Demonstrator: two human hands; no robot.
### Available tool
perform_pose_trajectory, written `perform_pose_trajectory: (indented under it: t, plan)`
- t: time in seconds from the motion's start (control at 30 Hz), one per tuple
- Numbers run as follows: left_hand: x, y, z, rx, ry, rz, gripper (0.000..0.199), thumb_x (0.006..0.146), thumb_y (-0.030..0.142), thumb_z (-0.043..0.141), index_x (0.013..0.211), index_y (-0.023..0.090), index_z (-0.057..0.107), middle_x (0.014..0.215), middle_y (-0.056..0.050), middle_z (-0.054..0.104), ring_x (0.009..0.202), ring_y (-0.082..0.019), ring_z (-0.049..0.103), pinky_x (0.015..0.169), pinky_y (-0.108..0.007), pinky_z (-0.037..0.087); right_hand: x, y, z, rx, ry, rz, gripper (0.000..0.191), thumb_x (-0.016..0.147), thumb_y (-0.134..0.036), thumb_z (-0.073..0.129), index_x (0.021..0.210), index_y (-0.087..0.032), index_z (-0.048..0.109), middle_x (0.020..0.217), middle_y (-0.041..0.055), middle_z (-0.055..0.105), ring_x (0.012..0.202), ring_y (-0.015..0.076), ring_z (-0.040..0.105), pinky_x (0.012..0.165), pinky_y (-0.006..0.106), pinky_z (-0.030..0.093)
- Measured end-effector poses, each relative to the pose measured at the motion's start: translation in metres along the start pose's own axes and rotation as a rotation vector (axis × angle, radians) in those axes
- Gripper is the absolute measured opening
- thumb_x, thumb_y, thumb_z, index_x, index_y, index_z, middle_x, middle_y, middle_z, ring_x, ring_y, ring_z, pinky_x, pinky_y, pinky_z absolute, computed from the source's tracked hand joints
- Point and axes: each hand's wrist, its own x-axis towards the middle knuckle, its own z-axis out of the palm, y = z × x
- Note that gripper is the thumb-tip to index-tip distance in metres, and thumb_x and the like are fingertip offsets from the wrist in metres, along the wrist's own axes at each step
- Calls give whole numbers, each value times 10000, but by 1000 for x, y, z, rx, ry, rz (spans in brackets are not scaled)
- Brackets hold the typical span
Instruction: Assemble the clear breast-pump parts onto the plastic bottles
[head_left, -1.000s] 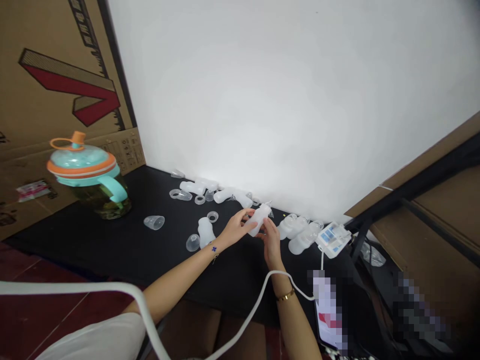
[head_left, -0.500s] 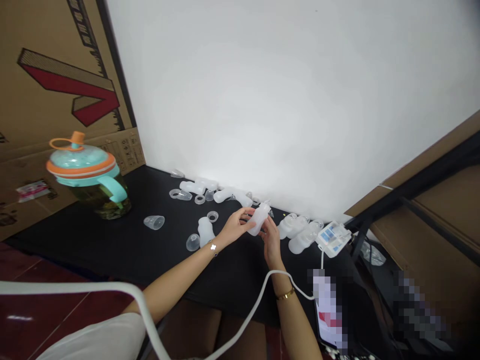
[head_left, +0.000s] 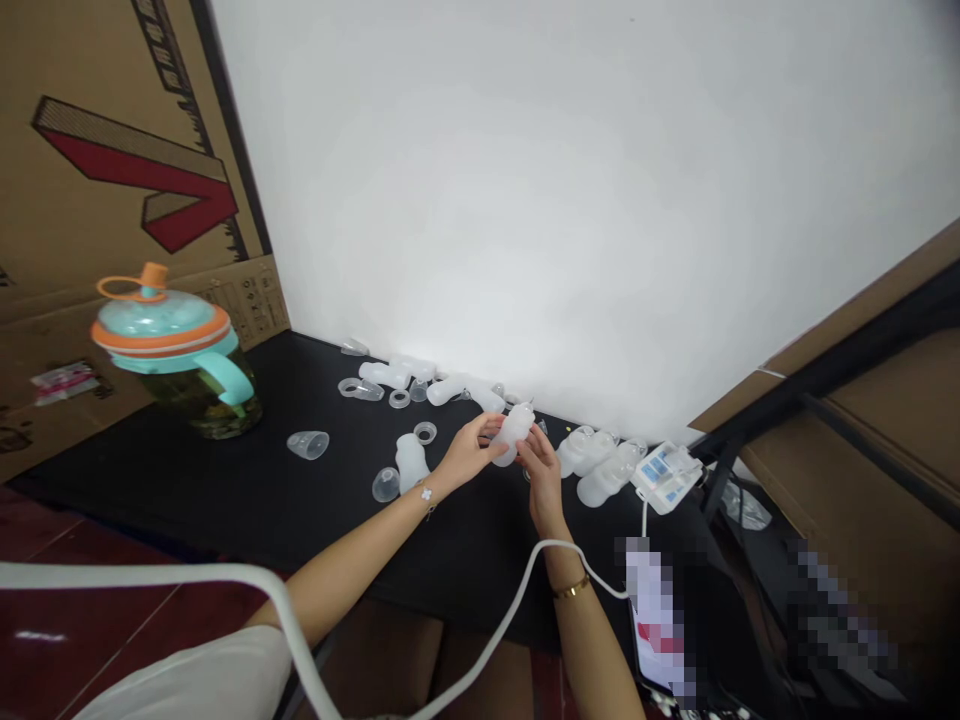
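The left hand (head_left: 469,452) and right hand (head_left: 541,472) are closed on a frosted bottle (head_left: 516,432), holding it between them just above the black table (head_left: 225,510), apparently to steady it. Loose bottle parts (head_left: 385,375) lie farther off, against the white wall (head_left: 525,200).

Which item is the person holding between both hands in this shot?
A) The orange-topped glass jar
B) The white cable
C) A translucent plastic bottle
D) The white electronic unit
C. The left hand and right hand both close around a translucent plastic bottle.
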Motion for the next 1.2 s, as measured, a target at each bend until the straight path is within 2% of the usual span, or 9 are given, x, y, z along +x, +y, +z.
perform_pose_trajectory:
  t: [0.13,0.27,0.43,0.63,0.8,0.9,1.03,1.2]
  plan:
    - [1,-2,-1,-4,-12,11,514,756,196,775,1245,185,617,1299,-142,687,1215,-293,648,1024,-437,505,1,2,-1,-35,-39,-76,559,696,-357,858,1226,-248,719,1305,73,706,1197,296,631,986,436,508]
    - [0,0,-1,-15,-28,23,500,753,214,792,1225,184,630,1302,-138,692,1205,-291,659,1026,-432,503,-1,1,-1,-89,-52,-89,439,711,-362,845,1127,-247,765,1216,65,739,1146,290,636,946,427,513]
    - [-1,5,-1,-7,-23,-3,485,747,287,822,1191,184,656,1237,-122,723,1146,-282,685,1013,-419,502,-3,-4,1,-96,-40,-84,391,731,-379,826,1093,-241,776,1133,62,757,1058,270,662,887,398,517]
    - [-1,10,-1,-23,-23,-32,478,742,369,830,1148,175,669,1167,-112,749,1082,-275,705,987,-397,504,-1,-12,-5,-93,93,-141,358,799,-438,750,1085,-223,765,1168,89,747,962,231,679,771,345,525]
    - [-1,8,0,-46,1,-60,468,748,397,825,1117,150,678,1146,-136,750,1055,-278,710,939,-400,535,4,-17,-13,-89,211,-130,378,795,-470,716,1059,-201,753,1112,103,752,841,199,680,666,309,510]
    - [0,7,0,-35,11,-54,483,737,410,835,1117,155,681,1107,-126,760,1028,-278,716,913,-396,547,4,-18,-12,-92,154,-86,390,772,-451,747,1081,-214,744,1143,99,748,882,216,687,669,307,516]
    - [-1,5,-2,25,3,-3,446,764,379,807,1139,172,683,1081,-97,764,991,-262,720,903,-377,545,1,-13,-4,-118,-14,-27,453,733,-427,816,1129,-222,731,1189,94,739,1000,253,680,716,311,526]
    - [-4,4,-2,346,91,113,462,747,230,762,1202,210,686,1156,-73,736,998,-253,685,946,-389,532,-1,-7,3,-155,-152,2,479,716,-427,841,1135,-216,745,1108,68,763,960,249,683,789,341,533]
